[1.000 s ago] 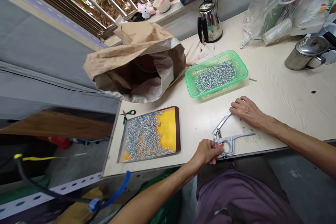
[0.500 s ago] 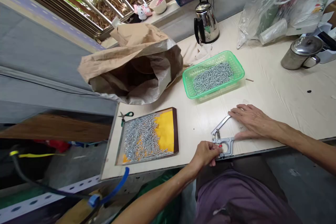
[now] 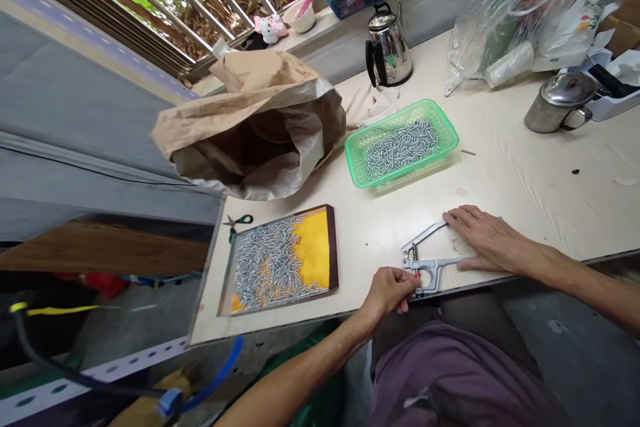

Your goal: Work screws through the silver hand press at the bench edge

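Silver hand-press pliers [image 3: 431,264] with a coil spring and a red part near the jaw lie at the table's front edge, handles spread apart. My right hand [image 3: 485,238] spans the two handles, fingers at the upper handle's end and thumb by the lower one. At the jaw, my left hand [image 3: 391,289] is closed in a pinch; whatever sits between its fingertips is too small to make out. To the left is a shallow tray [image 3: 316,250] with a yellow bottom, holding many small silver metal pins [image 3: 267,260]. Similar pieces fill a green plastic basket [image 3: 400,179] farther back.
Green-handled scissors [image 3: 244,219] lie left of the tray. Behind it gapes a large brown paper sack [image 3: 210,127]. Farther back stand a steel kettle [image 3: 393,53], a lidded steel cup [image 3: 555,107] and a clear plastic bag [image 3: 510,27]. The table's front edge runs beneath my hands.
My right hand has shifted slightly right and down, and more of the lower handle shows. My left hand keeps its pinch at the jaw. The whole view has shifted a little.
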Demonstrator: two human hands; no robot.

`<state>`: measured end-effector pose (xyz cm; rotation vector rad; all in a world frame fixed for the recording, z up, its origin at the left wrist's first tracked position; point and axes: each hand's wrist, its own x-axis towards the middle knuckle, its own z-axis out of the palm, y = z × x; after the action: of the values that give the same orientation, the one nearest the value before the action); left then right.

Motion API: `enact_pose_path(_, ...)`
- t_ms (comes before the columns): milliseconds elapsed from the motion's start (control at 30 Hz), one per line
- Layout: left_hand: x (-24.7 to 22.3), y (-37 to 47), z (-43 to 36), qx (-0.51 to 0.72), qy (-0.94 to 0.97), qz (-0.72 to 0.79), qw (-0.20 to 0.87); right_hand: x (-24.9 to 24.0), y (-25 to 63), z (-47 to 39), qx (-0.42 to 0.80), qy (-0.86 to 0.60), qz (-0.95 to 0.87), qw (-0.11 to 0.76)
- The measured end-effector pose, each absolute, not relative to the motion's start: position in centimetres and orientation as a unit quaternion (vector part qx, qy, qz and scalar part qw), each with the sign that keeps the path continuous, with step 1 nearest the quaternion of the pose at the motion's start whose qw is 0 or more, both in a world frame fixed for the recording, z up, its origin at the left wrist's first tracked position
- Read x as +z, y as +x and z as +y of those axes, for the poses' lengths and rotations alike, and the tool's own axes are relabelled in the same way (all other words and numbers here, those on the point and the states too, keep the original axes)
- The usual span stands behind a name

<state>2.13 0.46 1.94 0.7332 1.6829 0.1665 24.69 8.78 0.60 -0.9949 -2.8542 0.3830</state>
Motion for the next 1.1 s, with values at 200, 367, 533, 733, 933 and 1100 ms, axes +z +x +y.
enact_pose_path(200, 1.9, 1.7, -0.5, 0.054, 0.405, 0.729, 0.549, 1.4, 24.3, 8.6, 0.124, -0.326, -0.937, 0.02)
enact_pose_path(367, 1.6, 2.1, -0.4, 0.186, 0.699, 0.64, 0.259, 1.7, 23.5, 7.6, 0.079, -0.323, -0.943, 0.002)
enact_pose_path(533, 0.4, 2.3, 2.9, 0.115, 0.819, 0.53, 0.187, 1.4, 20.4, 7.5, 0.021, -0.321, -0.947, -0.001)
enact_pose_path(733, 0.2, 1.0, 4.3, 0.08, 0.825, 0.522, 0.203, 0.5, 18.2, 8.5, 0.026, -0.31, -0.95, -0.001)
enact_pose_path(933, -0.3, 1.6, 3.6, 0.088, 0.831, 0.515, 0.19, -0.5, 18.3, 8.3, 0.027, -0.291, -0.956, 0.042)
enact_pose_path(1100, -0.8, 1.7, 3.6, 0.096, 0.838, 0.508, 0.175, -0.9, 18.6, 7.9, 0.033, -0.281, -0.956, 0.081)
